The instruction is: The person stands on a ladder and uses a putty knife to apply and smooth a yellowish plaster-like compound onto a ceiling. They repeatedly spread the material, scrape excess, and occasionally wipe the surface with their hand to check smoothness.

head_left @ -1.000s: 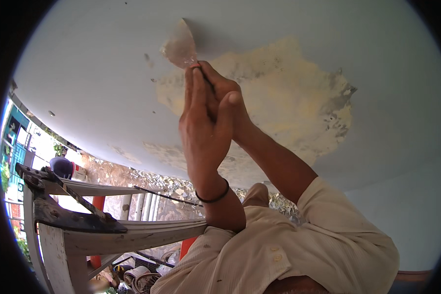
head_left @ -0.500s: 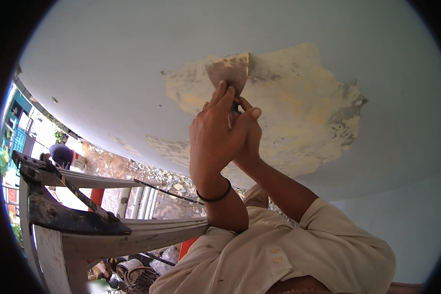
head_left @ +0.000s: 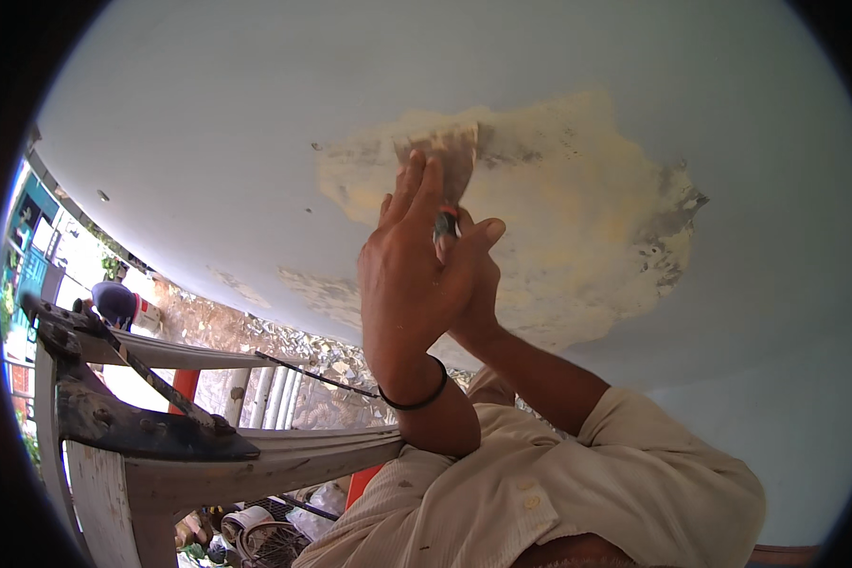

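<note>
A putty knife (head_left: 459,161) with a wide, smeared blade lies against the pale wall, its edge on a rough patch (head_left: 559,218) of cream filler with grey marks. My right hand (head_left: 480,289), partly hidden behind the left, is closed around its dark handle. My left hand (head_left: 412,260), wearing a black band at the wrist, is laid over the tool. Its fingers are stretched out and rest on the blade, while its thumb sticks out to the right.
At my left stands a worn stepladder (head_left: 256,464) with dark metal brackets. Below it are a wire basket (head_left: 273,544) and plastic bags (head_left: 317,511). Debris (head_left: 227,327) covers the ground, where a person (head_left: 115,303) bends beside a white bucket (head_left: 148,314).
Both hands and the putty knife have slid slightly down the wall, toward me. More of the handle shows between my left thumb and forefinger.
</note>
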### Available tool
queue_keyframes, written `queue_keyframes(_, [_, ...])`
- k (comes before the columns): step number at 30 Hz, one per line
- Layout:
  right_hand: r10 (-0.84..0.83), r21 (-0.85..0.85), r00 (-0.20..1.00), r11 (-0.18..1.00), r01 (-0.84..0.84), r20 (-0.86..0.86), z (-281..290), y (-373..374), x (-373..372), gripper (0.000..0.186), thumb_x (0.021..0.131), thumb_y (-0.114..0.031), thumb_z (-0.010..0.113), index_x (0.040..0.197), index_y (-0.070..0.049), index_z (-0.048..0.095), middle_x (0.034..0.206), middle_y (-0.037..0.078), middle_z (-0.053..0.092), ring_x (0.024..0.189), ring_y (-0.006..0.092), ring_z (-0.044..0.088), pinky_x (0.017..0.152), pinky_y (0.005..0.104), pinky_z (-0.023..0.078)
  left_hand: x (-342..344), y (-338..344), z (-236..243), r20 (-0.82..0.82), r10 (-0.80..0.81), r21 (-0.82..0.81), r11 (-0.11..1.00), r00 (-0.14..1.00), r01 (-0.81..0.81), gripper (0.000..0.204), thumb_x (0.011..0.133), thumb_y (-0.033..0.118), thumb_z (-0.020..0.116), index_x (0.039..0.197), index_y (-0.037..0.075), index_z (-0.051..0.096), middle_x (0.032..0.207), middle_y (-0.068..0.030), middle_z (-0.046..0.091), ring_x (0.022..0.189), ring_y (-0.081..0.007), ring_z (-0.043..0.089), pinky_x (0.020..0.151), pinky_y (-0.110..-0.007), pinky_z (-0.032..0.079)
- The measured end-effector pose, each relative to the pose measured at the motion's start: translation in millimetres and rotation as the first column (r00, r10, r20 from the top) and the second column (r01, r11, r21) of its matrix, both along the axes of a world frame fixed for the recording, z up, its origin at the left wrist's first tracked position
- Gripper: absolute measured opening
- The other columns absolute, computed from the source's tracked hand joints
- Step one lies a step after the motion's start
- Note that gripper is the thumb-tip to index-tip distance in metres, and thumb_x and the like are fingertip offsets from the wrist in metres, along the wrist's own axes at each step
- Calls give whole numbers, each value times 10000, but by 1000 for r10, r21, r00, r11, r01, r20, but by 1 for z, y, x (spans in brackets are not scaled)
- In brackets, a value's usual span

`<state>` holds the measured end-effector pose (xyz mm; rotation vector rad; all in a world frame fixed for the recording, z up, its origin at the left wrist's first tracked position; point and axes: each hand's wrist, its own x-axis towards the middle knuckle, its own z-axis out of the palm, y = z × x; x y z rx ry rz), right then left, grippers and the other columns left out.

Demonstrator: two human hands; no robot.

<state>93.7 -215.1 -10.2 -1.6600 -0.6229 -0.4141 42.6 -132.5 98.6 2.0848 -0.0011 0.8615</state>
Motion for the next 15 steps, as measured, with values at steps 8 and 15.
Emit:
queue_keyframes(8, [487, 435, 859, 815, -383, -156, 62, 14, 12, 444, 1116, -152, 585, 1519, -27, 446, 1101, 3, 603, 926, 100, 578, 804, 280, 514, 6, 5, -12, 105, 28, 80, 996, 994, -37, 728, 892, 308, 827, 1447, -103, 596, 1525, -323, 560, 1350, -418, 636, 1008, -461, 587])
queue_keyframes(15, [284, 88, 957, 957, -278, -60, 17, 25, 12, 413, 1130, -177, 553, 1511, -54, 453, 1087, 17, 614, 902, 108, 586, 766, 289, 517, 5, 5, -13, -50, 7, 10, 1000, 999, -6, 776, 873, 313, 823, 1454, -130, 561, 1545, -355, 520, 1473, -464, 497, 1149, -516, 489])
